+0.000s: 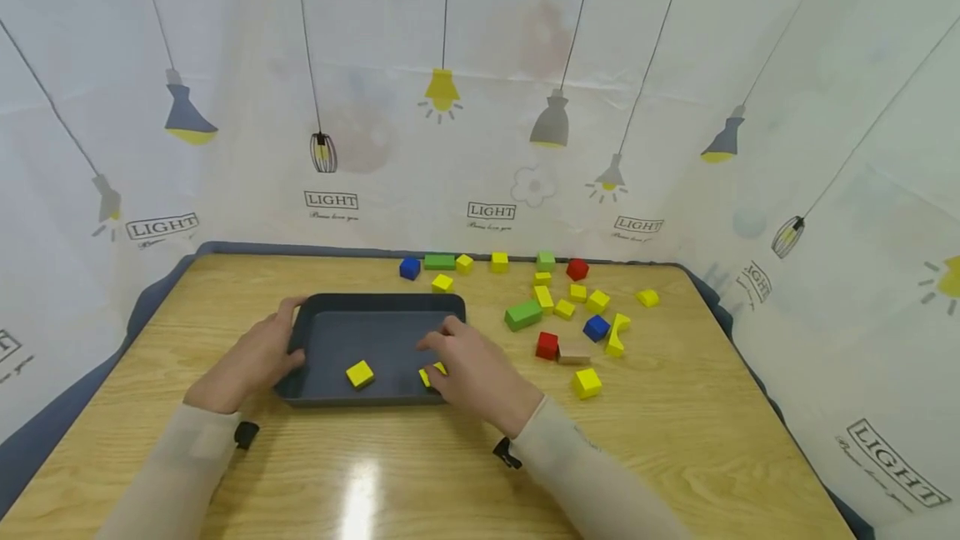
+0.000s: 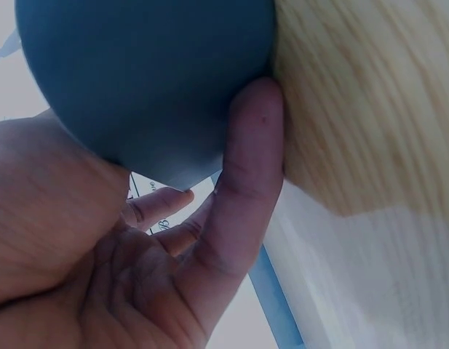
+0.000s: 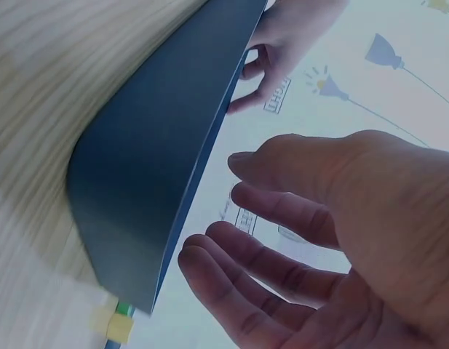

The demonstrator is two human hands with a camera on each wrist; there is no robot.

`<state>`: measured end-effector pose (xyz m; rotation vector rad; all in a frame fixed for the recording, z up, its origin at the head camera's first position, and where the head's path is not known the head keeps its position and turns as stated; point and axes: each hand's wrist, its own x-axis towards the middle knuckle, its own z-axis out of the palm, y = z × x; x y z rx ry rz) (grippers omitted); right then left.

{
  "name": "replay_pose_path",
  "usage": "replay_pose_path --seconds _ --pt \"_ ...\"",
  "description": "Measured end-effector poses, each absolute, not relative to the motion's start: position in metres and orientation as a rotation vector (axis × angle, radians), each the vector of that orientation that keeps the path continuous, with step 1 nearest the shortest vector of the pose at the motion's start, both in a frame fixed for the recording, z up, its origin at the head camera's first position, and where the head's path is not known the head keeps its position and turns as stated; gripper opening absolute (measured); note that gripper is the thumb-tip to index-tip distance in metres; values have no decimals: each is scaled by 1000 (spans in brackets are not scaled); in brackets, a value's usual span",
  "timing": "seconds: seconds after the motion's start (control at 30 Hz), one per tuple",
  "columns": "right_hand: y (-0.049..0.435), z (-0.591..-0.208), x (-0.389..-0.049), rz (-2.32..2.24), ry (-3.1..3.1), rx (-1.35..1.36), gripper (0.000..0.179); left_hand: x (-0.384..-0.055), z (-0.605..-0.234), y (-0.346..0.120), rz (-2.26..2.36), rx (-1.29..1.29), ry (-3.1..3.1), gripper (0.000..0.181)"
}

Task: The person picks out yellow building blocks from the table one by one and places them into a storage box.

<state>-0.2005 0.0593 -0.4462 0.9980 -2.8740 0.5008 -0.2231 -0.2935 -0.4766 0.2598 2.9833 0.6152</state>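
Note:
A dark grey tray point(image 1: 375, 301) lies on the table, and my left hand point(image 1: 251, 357) grips its left end. The thumb reaches over the rim while a finger point(image 2: 253, 153) runs along the outer wall. My right hand point(image 1: 480, 369) hovers over the tray's right end, its fingers loosely bent and apart. Nothing sits between those fingers point(image 3: 260, 262) in the right wrist view. Inside the tray are a yellow block point(image 1: 360, 373) near the front and a second yellow block point(image 1: 427, 375), partly hidden by my right hand.
Right of the tray lie several scattered blocks, among them a green block point(image 1: 522, 315), a red block point(image 1: 547, 346), a blue block point(image 1: 597, 327) and a yellow block point(image 1: 587, 383). More blocks line the back edge, including a blue block point(image 1: 409, 268). A printed curtain point(image 1: 405, 215) hangs behind.

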Motion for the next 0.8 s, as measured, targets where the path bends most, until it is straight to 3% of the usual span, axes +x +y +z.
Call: replay_pose_path --seconds 0.8 --pt "160 -456 -201 489 -2951 634 35 -220 -475 -293 637 258 2976 90"
